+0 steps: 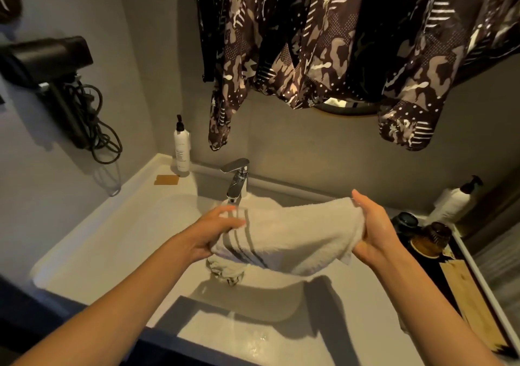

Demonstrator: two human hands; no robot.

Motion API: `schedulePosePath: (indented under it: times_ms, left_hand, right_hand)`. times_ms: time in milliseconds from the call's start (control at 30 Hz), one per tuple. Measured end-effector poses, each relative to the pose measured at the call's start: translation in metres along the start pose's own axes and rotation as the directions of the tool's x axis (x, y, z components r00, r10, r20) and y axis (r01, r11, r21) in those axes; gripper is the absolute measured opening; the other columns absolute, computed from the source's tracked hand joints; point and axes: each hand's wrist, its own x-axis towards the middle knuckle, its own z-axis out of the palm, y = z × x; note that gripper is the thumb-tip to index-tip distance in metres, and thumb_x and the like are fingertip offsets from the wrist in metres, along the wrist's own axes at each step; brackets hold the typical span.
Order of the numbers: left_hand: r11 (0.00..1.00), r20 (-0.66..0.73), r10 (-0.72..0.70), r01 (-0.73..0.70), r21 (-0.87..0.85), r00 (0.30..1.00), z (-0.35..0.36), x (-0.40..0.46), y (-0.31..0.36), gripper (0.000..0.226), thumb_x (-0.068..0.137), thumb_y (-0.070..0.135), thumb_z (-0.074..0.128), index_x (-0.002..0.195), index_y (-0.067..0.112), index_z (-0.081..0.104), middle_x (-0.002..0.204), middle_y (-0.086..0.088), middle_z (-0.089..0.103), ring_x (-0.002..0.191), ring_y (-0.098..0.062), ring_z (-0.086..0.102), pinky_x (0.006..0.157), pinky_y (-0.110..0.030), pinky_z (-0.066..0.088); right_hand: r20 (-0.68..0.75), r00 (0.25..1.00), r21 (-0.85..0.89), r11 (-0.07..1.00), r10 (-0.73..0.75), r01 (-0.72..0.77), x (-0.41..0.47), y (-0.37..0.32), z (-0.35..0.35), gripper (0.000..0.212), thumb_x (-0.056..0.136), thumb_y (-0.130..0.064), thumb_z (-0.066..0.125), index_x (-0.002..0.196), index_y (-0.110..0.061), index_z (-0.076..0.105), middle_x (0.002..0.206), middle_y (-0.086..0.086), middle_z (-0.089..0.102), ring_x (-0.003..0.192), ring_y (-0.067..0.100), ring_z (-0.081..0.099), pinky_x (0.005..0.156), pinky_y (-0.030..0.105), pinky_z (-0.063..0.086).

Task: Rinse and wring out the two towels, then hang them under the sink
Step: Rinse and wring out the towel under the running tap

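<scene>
Currently both hands, left (218, 232) and right (374, 232), clamped on striped towel (292, 236) below faucet (236, 180) | risk: unsqueezed runoff dripping past basin (112, 241) onto counter (92, 264) | second towel (225, 271) bunched underneath, easily missed

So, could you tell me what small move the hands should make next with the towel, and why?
Probably twist the ends in opposite directions: the left hand and right hand hold the striped towel stretched flat over the sink, below the faucet, not yet wrung.

Both arms outstretched, left hand (209, 234) and right hand (375, 232) closed, gripping, well apart.
</scene>
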Motion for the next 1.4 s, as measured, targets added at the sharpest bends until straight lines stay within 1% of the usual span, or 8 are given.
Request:
schedulePosePath:
  times_ms: [200, 433, 533, 733, 1000, 1133, 1267, 1400]
  left_hand:
    - [0.795, -0.142, 0.380, -0.245, 0.555, 0.914, -0.026, 0.001, 0.029, 0.036, 0.095, 0.001, 0.058, 0.122, 0.024, 0.062, 0.101, -0.009, 0.066, 0.079, -0.023, 0.058, 0.066, -0.036, 0.051]
    - [0.792, 0.065, 0.335, -0.318, 0.521, 0.940, -0.031, -0.006, 0.045, 0.026, 0.087, 0.019, 0.076, 0.112, 0.019, 0.068, 0.110, 0.004, 0.064, 0.090, -0.008, 0.062, 0.078, -0.031, 0.053]
    - [0.519, 0.205, 0.338, -0.364, 0.774, 0.919, -0.030, -0.013, 0.056, 0.055, 0.072, 0.010, 0.087, 0.120, 0.024, 0.065, 0.120, 0.013, 0.062, 0.109, 0.000, 0.058, 0.095, -0.024, 0.047]
    - [0.105, 0.229, 0.614, -0.366, 0.925, 0.756, -0.026, -0.030, 0.093, 0.003, 0.085, 0.026, 0.076, 0.085, 0.025, 0.075, 0.095, -0.006, 0.066, 0.094, -0.023, 0.062, 0.080, -0.038, 0.049]
    - [0.504, 0.007, 0.791, -0.657, 0.561, 0.612, 0.015, -0.059, 0.125, 0.016, 0.089, 0.016, 0.072, 0.083, 0.029, 0.065, 0.081, 0.007, 0.063, 0.080, -0.013, 0.057, 0.065, -0.021, 0.046]
    - [0.389, 0.092, 0.871, -0.793, 0.468, 0.482, 0.059, -0.087, 0.143, 0.023, 0.082, 0.013, 0.079, 0.077, 0.031, 0.067, 0.079, 0.009, 0.066, 0.076, -0.004, 0.059, 0.068, -0.016, 0.046]
    - [0.298, 0.382, 0.778, -0.828, 0.475, 0.499, 0.114, -0.114, 0.155, 0.014, 0.083, 0.019, 0.078, 0.079, 0.030, 0.071, 0.080, 0.012, 0.067, 0.079, -0.002, 0.061, 0.070, -0.017, 0.048]
    - [0.096, 0.712, 0.457, -0.825, 0.557, 0.533, 0.166, -0.120, 0.149, 0.009, 0.084, 0.011, 0.073, 0.088, 0.018, 0.073, 0.079, 0.009, 0.066, 0.072, 0.004, 0.055, 0.069, -0.012, 0.045]
  right_hand:
    - [-0.070, 0.991, -0.244, 0.965, -0.116, 0.096, 0.006, 0.019, -0.029, 0.014, 0.090, -0.020, 0.062, 0.078, -0.011, 0.066, 0.071, 0.007, 0.061, 0.066, 0.021, 0.059, 0.066, 0.035, 0.045]
    - [-0.075, 0.918, -0.527, 0.797, -0.388, 0.294, -0.004, 0.027, -0.040, 0.008, 0.087, -0.012, 0.071, 0.089, -0.007, 0.077, 0.094, 0.028, 0.071, 0.083, 0.033, 0.067, 0.076, 0.052, 0.055]
    - [-0.102, 0.877, -0.469, 0.801, -0.469, 0.373, -0.009, 0.018, -0.043, 0.011, 0.082, -0.017, 0.077, 0.089, -0.009, 0.078, 0.098, 0.017, 0.073, 0.088, 0.027, 0.066, 0.080, 0.050, 0.055]
    - [-0.076, 0.765, -0.495, 0.690, -0.639, 0.527, -0.030, 0.010, -0.045, 0.013, 0.088, -0.020, 0.070, 0.077, -0.015, 0.072, 0.085, 0.003, 0.066, 0.080, 0.017, 0.057, 0.065, 0.019, 0.051]
    - [-0.118, 0.854, -0.263, 0.846, -0.506, 0.464, -0.065, 0.019, -0.045, 0.025, 0.078, -0.030, 0.072, 0.082, -0.006, 0.076, 0.079, 0.006, 0.072, 0.080, 0.020, 0.066, 0.076, 0.037, 0.059]
    - [-0.100, 0.926, -0.602, 0.764, -0.363, 0.234, -0.075, 0.037, -0.068, 0.031, 0.086, -0.033, 0.070, 0.076, -0.006, 0.078, 0.083, 0.013, 0.075, 0.083, 0.028, 0.070, 0.075, 0.044, 0.060]
    - [-0.037, 0.889, -0.981, 0.185, -0.455, 0.053, -0.095, 0.034, -0.077, 0.027, 0.081, -0.050, 0.070, 0.077, -0.024, 0.073, 0.087, 0.000, 0.076, 0.081, 0.015, 0.066, 0.078, 0.038, 0.056]
    - [0.205, 0.776, -0.786, 0.372, -0.596, 0.493, -0.121, 0.013, -0.021, 0.047, 0.081, -0.044, 0.075, 0.124, -0.033, 0.059, 0.122, -0.020, 0.060, 0.109, -0.002, 0.055, 0.096, 0.024, 0.043]
